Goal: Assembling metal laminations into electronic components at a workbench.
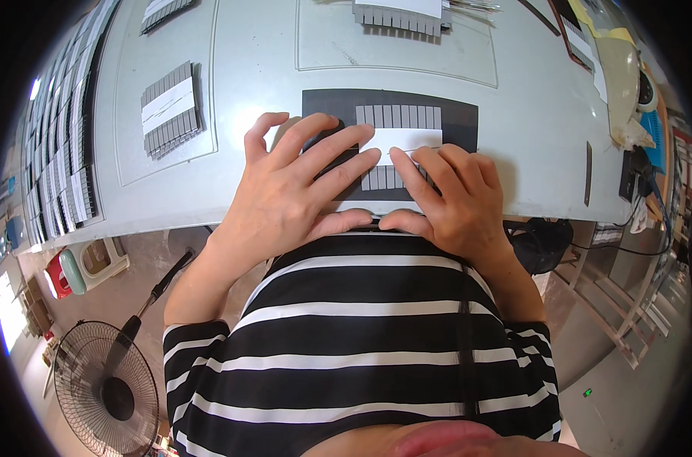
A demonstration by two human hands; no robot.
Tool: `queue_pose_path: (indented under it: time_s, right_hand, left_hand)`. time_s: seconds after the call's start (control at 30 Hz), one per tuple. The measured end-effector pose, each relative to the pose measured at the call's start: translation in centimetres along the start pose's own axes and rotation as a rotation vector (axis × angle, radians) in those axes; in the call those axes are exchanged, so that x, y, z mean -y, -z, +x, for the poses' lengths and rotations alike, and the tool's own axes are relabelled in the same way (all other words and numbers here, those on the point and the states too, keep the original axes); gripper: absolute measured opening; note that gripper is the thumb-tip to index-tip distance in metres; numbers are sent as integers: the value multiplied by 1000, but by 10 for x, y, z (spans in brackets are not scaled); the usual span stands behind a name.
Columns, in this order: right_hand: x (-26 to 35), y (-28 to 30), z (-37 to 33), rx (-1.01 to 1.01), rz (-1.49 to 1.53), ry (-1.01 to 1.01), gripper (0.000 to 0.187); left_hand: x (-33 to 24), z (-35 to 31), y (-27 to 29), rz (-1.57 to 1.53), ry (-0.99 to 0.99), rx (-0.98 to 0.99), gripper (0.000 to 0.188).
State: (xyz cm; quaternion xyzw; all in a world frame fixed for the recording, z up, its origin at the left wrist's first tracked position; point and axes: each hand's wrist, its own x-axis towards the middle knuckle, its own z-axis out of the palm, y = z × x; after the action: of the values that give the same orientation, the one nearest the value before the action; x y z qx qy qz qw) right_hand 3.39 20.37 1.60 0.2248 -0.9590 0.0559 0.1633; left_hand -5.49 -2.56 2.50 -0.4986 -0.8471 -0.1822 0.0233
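A row of narrow grey strips (399, 116) lies side by side on a black mat (458, 128) at the table's near edge. Across their middle runs a white paper band (399, 139). My left hand (285, 186) is spread, two fingertips touching the band's left end and the thumb down by the table edge. My right hand (464, 190) rests over the lower right of the band, fingers bent but apart, index fingertip on the paper. It covers part of the lower strips. Neither hand grasps anything.
Banded stacks of grey strips lie at left (171, 110) and at the far middle (403, 19), on clear sheets. Long rows of strips (56, 122) line the left edge. A dark thin bar (588, 174) lies at right. A fan (106, 381) stands at lower left.
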Motion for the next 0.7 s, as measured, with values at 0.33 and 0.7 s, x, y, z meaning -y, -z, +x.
queue_pose_path:
  time_s: [0.33, 0.7]
  right_hand:
    - [-3, -3, -1, -24, 15, 10, 65]
    - [-5, -7, 1, -84, 61, 36, 69]
  left_hand:
    - [-12, -28, -4, 212, 102, -225, 44]
    - [-29, -16, -18, 206, 235, -256, 50]
